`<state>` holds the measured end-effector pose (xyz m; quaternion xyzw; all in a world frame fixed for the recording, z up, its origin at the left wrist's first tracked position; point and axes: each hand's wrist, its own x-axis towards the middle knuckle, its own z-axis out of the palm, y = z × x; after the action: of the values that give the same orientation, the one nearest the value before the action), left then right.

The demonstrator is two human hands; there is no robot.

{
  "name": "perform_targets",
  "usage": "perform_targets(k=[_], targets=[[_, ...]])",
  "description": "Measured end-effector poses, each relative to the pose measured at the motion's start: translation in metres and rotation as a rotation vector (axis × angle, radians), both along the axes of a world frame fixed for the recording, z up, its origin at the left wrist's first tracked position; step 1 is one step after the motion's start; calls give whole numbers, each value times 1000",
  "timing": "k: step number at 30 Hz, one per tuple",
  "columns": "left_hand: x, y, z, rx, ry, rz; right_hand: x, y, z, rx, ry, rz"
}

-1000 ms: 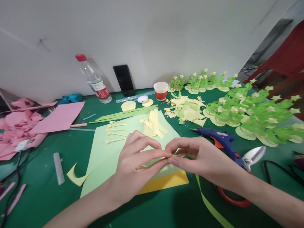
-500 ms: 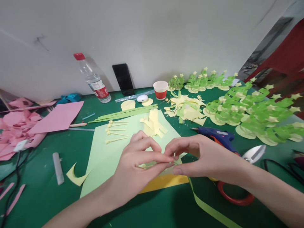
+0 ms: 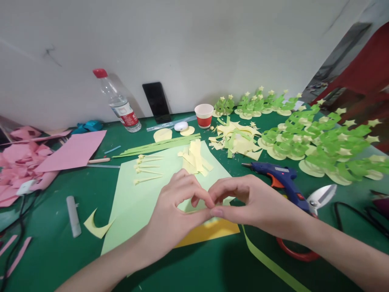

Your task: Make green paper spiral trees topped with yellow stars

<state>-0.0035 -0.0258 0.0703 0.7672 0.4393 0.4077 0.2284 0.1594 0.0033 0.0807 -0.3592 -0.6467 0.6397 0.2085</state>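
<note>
My left hand [image 3: 179, 202] and my right hand [image 3: 243, 198] meet fingertip to fingertip above a pale green paper sheet [image 3: 146, 202]. Thumb and fingers of the left are pinched on a thin pale yellow stick, mostly hidden behind them. The right pinches at the same spot, where the end of a green paper strip [image 3: 267, 259] seems to lead; the strip trails from under this hand to the table's front edge. Several yellow sticks with knobbed ends [image 3: 148, 178] lie on the sheet, near yellow paper pieces [image 3: 196, 156]. Under it shows a yellow-orange sheet [image 3: 209, 233].
Right of my hands lie a blue glue gun [image 3: 276, 172] and red-handled scissors [image 3: 322, 198]. Green paper trees with stars [image 3: 328, 138] crowd the right side. Behind stand a cup [image 3: 204, 115], a phone [image 3: 157, 101] and a bottle [image 3: 121, 105]. Pink paper [image 3: 75, 150] lies left.
My fingertips have closed together, the right thumb now meeting the left one. The pale stick shows less than before. The view has shifted slightly.
</note>
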Motion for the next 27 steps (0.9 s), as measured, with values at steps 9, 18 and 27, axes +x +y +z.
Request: perform_targets(k=[9, 18, 27], targets=[[-6, 1, 0, 180, 145, -97, 6, 7, 3, -68, -90, 69], [-1, 0, 0, -62, 12, -34, 5, 0, 5, 4, -140, 98], [-3, 2, 1, 48, 105, -107, 4, 3, 2, 62, -93, 16]])
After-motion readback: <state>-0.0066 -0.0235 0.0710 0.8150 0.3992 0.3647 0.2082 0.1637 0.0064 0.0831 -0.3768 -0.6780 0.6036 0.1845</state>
